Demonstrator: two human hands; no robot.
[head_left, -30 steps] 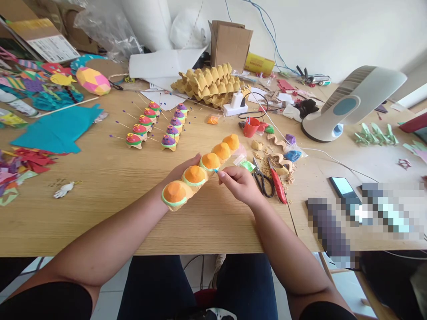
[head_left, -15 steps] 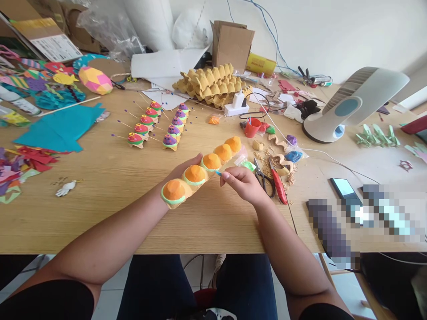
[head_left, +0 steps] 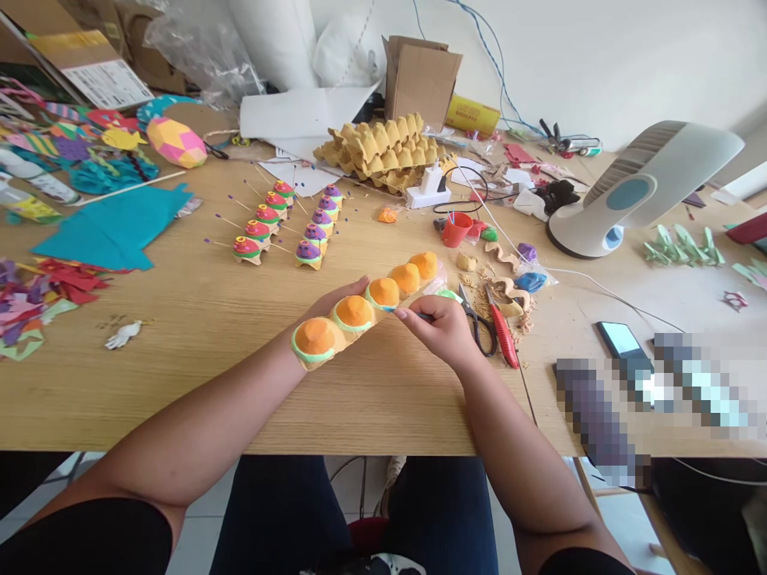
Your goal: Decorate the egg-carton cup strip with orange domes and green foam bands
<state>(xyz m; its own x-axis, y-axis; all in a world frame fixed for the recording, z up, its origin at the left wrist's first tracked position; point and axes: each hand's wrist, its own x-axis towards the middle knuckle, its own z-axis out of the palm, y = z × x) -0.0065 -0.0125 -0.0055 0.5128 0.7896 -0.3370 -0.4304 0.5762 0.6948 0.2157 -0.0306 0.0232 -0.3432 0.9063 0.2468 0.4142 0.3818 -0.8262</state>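
- The left hand (head_left: 335,299) has its grip around the far side of the egg-carton strip (head_left: 353,311); most of its fingers are hidden behind the cups.
- The strip is held above the table (head_left: 204,383), slanting from near left to far right in front of the person. Its five cups carry orange domes, and pale green bands show around the three nearest ones.
- The right hand (head_left: 440,326) has its grip closed on a slim tool (head_left: 391,309), pinched between thumb and fingers. The tool's blue tip is at the green edge of the middle cup; whether it presses in cannot be told.
- Just beyond the right hand lie dark-handled scissors (head_left: 484,339) and a red-handled cutter (head_left: 503,331), beside wood-coloured scraps and shavings.
- Farther back stands a red cup (head_left: 456,230), with a blue lump (head_left: 530,282) and a purple lump (head_left: 527,252) to its right.
- Beyond the left hand stand two decorated rows: a red-and-green row (head_left: 257,229) and a purple row (head_left: 309,251), both with dark-headed pins sticking out.
- A stack of yellow egg cartons (head_left: 383,152) sits at the back, near a white power adapter (head_left: 429,192).
- A white fan (head_left: 644,188) stands on the right side, and a teal sheet (head_left: 117,231) lies on the left.
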